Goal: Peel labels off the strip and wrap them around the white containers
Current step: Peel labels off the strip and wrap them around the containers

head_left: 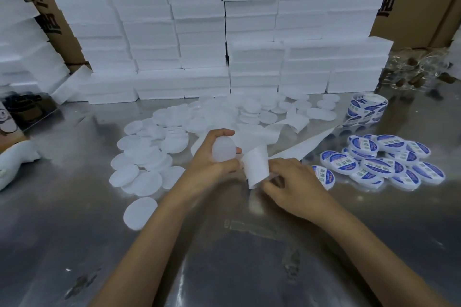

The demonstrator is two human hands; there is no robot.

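White containers (139,157); blue-and-white labels (374,164); brown cartons (411,7)

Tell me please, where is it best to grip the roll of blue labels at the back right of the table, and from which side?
Grip the roll of blue labels across its outer wall, coming from above and the front. It seems to lie flat with its hollow core upward, so fingers could also hook inside the rim. Its loose strip trails left toward the hands, so the right side looks freer.
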